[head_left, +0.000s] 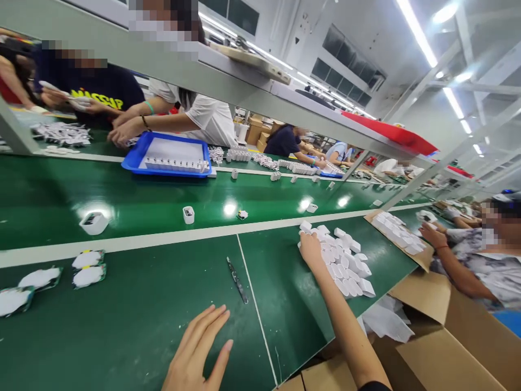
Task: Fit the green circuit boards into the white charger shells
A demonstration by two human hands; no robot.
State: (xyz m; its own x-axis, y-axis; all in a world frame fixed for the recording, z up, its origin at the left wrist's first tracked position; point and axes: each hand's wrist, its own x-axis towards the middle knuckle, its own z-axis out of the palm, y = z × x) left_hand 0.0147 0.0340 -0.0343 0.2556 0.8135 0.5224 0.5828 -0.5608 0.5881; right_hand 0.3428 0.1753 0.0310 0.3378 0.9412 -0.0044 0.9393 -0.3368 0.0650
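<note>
My right hand (311,251) reaches to the left edge of a cluster of white plastic housings (344,266) on the green work table. Its fingers are bent down around one white housing there, though the hand covers most of that piece. My left hand (199,347) hovers low over the table with fingers stretched and thumb apart, holding nothing. Beyond its fingertips lies a pair of black tweezers (237,279), near a thin white line. Several green circuit boards with white pads (88,267) lie at the far left of the table.
A green conveyor belt (134,201) runs behind a pale rail, carrying scattered white housings (188,215) and a small board (242,215). Across it, co-workers handle parts beside a blue tray (166,155). Open cardboard boxes (443,336) stand at right, near another person.
</note>
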